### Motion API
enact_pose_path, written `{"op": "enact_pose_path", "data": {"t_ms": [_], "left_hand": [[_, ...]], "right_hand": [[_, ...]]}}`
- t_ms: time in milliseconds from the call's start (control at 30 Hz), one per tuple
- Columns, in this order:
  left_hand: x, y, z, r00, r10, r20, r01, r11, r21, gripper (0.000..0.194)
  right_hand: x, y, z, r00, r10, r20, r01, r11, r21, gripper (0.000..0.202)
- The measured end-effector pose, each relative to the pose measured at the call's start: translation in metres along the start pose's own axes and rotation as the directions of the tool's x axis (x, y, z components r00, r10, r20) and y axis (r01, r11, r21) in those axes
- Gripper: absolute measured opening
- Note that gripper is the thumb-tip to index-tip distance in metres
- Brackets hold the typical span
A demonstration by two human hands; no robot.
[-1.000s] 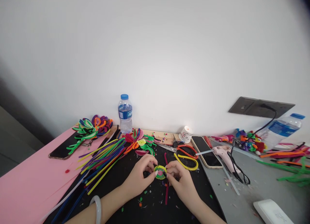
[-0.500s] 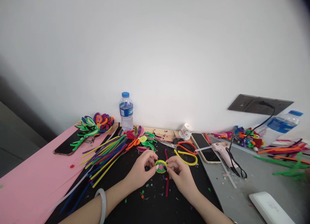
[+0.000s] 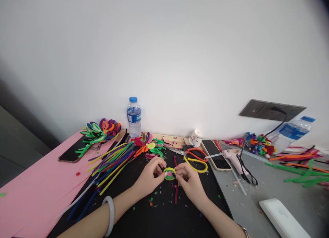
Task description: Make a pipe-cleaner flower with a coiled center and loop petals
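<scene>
Between my two hands is a small oval loop of pipe cleaners (image 3: 170, 169), yellow on the outside with green and pink inside. My left hand (image 3: 153, 174) pinches its left edge between thumb and fingers. On the opposite edge my right hand (image 3: 188, 180) is closed in a pinch too. A dark red pipe cleaner (image 3: 176, 195) lies on the black mat under the loop, partly hidden by my right fingers. Just beyond the hands lie a bent yellow pipe cleaner (image 3: 197, 170) and orange-handled scissors (image 3: 196, 155).
A bundle of pipe cleaners (image 3: 115, 166) lies left, near a pipe-cleaner flower (image 3: 144, 145) and a water bottle (image 3: 134, 118). Rightward are a paper cup (image 3: 196, 138), a phone (image 3: 214, 152), a pink glue gun (image 3: 235, 161) with a black cord, and a white box (image 3: 281, 215).
Both hands still hold the loop at nearly the same place. The camera view has shifted slightly, moving things on the right a little leftward.
</scene>
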State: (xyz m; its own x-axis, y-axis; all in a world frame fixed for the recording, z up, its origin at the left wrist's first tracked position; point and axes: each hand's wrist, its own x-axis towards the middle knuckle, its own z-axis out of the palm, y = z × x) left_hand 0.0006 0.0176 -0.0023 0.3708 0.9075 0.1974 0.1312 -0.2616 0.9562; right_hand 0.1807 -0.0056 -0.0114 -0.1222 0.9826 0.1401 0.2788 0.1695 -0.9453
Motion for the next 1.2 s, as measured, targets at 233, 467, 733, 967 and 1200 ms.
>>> {"op": "enact_pose_path", "data": {"t_ms": [233, 467, 733, 967, 1200], "left_hand": [[-0.0012, -0.0023, 0.0012, 1.0, 0.022, -0.02, -0.021, 0.999, 0.041, 0.011], [-0.0007, -0.0045, 0.0017, 0.999, 0.024, -0.036, -0.022, 0.998, 0.06, 0.01], [0.0007, -0.0038, 0.0024, 1.0, -0.013, -0.019, 0.012, 1.0, -0.017, 0.017], [-0.0002, -0.0003, 0.0014, 0.999, -0.003, -0.04, 0.006, 0.997, 0.077, 0.019], [0.0003, -0.0007, 0.0022, 0.999, -0.031, -0.014, 0.032, 0.999, 0.02, 0.018]], "right_hand": [[0.0001, 0.0024, 0.0002, 1.0, -0.004, 0.004, 0.003, 1.0, 0.015, 0.01], [0.0009, 0.0, 0.0012, 0.999, 0.032, 0.014, -0.033, 0.996, 0.079, 0.009], [0.0016, -0.0006, 0.0009, 0.998, 0.055, 0.015, -0.057, 0.989, 0.136, 0.011], [0.0014, -0.0042, 0.0012, 0.998, 0.068, -0.015, -0.065, 0.988, 0.139, 0.011], [0.0018, -0.0035, 0.0007, 0.998, 0.06, -0.015, -0.057, 0.991, 0.122, 0.011]]}}
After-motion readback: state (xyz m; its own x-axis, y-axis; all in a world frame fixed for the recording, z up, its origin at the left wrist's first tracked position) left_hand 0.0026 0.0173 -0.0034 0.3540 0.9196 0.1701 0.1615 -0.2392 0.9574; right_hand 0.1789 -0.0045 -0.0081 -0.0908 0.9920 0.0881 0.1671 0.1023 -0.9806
